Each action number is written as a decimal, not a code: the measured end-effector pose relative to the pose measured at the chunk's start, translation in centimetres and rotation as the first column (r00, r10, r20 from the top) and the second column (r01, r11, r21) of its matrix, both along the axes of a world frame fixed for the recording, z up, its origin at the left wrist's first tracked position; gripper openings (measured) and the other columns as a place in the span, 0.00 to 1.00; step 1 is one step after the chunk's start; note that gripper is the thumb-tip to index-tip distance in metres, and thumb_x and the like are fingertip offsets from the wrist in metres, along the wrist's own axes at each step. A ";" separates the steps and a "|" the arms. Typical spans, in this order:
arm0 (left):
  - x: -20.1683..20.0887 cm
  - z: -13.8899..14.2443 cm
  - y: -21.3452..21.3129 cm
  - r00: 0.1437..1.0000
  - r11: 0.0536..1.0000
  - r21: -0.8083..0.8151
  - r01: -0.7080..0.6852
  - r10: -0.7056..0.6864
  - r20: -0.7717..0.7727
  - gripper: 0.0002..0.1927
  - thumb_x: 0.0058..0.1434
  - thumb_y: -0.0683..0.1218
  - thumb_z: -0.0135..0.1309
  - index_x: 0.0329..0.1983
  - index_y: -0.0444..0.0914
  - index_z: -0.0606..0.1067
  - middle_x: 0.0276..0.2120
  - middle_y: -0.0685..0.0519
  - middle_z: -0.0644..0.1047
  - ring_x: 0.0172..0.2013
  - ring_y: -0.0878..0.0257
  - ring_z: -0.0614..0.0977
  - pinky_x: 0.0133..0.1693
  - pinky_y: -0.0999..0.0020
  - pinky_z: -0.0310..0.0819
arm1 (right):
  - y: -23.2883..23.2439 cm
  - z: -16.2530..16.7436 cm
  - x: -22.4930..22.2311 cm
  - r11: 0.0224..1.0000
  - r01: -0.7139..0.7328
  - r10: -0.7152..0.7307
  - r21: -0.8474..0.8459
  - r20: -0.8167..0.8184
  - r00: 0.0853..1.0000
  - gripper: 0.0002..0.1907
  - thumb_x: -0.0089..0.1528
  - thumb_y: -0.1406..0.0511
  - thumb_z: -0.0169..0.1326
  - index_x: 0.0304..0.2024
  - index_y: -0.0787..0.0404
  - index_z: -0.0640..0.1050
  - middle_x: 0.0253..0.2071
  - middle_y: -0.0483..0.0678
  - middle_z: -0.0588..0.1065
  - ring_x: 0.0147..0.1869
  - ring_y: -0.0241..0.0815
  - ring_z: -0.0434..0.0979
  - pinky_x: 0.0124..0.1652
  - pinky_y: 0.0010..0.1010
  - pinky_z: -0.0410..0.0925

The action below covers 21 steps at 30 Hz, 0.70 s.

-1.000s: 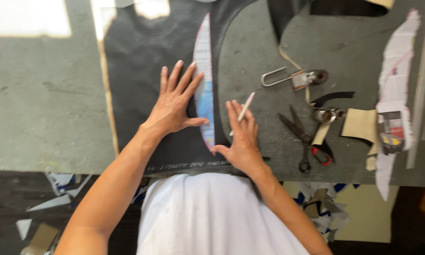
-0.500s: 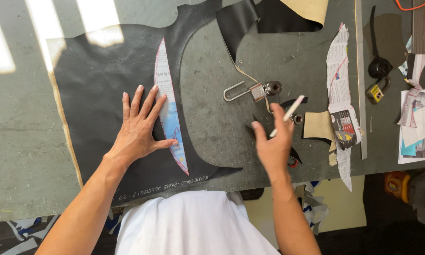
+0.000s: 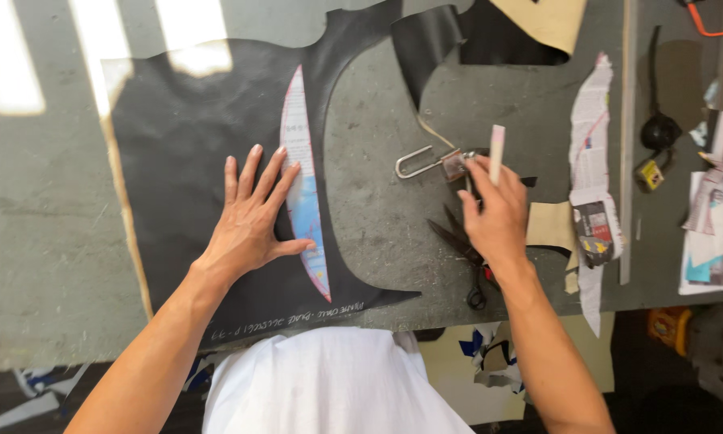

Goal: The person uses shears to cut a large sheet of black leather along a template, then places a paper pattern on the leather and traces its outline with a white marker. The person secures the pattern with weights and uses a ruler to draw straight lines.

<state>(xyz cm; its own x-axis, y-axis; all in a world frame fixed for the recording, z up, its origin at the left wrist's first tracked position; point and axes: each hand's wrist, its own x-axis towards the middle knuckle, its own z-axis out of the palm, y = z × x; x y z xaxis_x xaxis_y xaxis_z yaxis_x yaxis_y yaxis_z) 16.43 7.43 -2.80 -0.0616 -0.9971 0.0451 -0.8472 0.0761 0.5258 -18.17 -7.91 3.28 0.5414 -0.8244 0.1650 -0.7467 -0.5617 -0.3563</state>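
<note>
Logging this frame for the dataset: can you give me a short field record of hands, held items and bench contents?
left hand: flat, fingers spread, pressing the crescent paper pattern onto the black leather sheet
right hand: holds a white marking stick, over the scissors
padlock: beside the right hand, shackle open
surface: grey workbench
right side: paper strip, scraps

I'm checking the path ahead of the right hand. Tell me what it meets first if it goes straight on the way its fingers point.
The right hand points up the table toward the padlock. Its fingertips look already at the lock's body, so that likely comes first; height above the table is hard to judge.
</note>
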 end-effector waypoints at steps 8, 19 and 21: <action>-0.2 0.5 -0.6 0.999 1.000 -0.004 -0.006 0.006 -0.038 0.64 0.38 0.71 0.65 0.74 0.37 0.56 0.74 0.42 0.52 0.74 0.39 0.45 0.70 0.34 0.29 | -4.3 1.2 3.3 0.930 -0.367 0.351 0.013 -0.325 0.878 0.39 0.48 0.83 0.53 0.64 0.63 0.72 0.60 0.55 0.71 0.66 0.56 0.69 0.65 0.46 0.62; 0.1 0.5 -0.6 0.999 1.000 0.004 -0.023 0.023 -0.036 0.64 0.37 0.71 0.66 0.73 0.37 0.57 0.73 0.42 0.53 0.74 0.40 0.45 0.69 0.34 0.29 | -5.5 3.7 5.1 0.932 -0.213 0.255 0.292 -0.115 0.960 0.38 0.49 0.75 0.64 0.63 0.61 0.73 0.48 0.50 0.72 0.52 0.51 0.71 0.51 0.39 0.68; 0.2 0.6 -0.6 1.000 1.000 -0.005 -0.015 0.015 -0.016 0.64 0.38 0.70 0.66 0.73 0.37 0.57 0.74 0.42 0.53 0.74 0.40 0.45 0.70 0.35 0.29 | -5.1 3.2 5.0 0.889 -0.170 0.133 0.424 0.115 0.984 0.34 0.51 0.74 0.64 0.61 0.61 0.74 0.49 0.48 0.70 0.53 0.44 0.73 0.54 0.34 0.71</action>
